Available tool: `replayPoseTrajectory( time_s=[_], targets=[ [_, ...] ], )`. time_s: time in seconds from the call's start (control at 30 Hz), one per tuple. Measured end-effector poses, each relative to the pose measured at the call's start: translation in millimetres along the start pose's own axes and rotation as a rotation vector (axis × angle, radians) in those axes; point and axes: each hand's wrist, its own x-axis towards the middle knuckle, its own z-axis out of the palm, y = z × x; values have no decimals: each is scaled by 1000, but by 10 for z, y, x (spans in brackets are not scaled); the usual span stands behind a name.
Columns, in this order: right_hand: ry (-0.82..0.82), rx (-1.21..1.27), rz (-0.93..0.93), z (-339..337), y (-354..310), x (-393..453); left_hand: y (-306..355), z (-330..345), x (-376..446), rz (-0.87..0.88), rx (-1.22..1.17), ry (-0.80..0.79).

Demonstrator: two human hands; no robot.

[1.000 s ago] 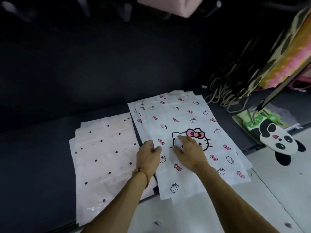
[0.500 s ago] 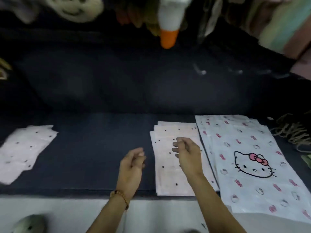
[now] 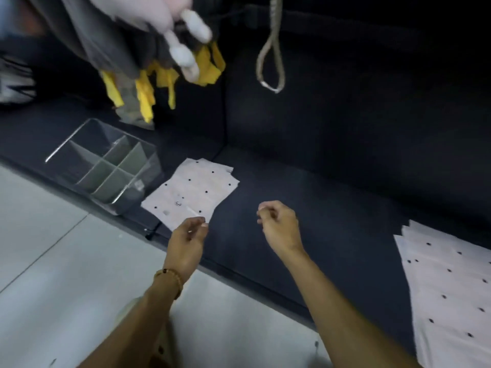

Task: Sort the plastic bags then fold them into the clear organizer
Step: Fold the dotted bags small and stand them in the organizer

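A small stack of pale pink bags with black dots [image 3: 191, 191] lies on the dark cushion beside the clear organizer [image 3: 106, 166], whose compartments look empty. A larger stack of the same dotted bags [image 3: 449, 290] lies at the right edge. My left hand [image 3: 189, 236] hovers at the near corner of the small stack, fingers loosely curled, holding nothing. My right hand [image 3: 279, 224] hangs over bare cushion to the right of that stack, fingers loosely curled and empty.
The dark blue cushion [image 3: 332, 208] runs across the view with its front edge above a light tiled floor [image 3: 53, 261]. Soft toys with yellow parts [image 3: 159, 73] and a rope loop [image 3: 271, 65] hang over the back.
The view has swung left: the cat-print bags are out of sight and the organizer has come in. Both hands moved left off the large dotted stack and now hover by the small stack.
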Motion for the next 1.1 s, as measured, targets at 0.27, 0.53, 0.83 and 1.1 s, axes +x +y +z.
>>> replayPoseTrajectory(
  time_s=[0.27, 0.53, 0.83, 1.1],
  targets=[
    [-196, -270, -33, 1080, 63, 644, -210, -511, 1274, 153, 521, 23],
    [-217, -712, -266, 1337, 365, 851, -437, -529, 1867, 195, 1012, 11],
    [-146, -898, -253, 898, 611, 813, -332, -83, 1527, 410, 1088, -91],
    [-231, -884, -249, 716, 616, 830, -415, -143, 1674, 212, 971, -124]
  ],
)
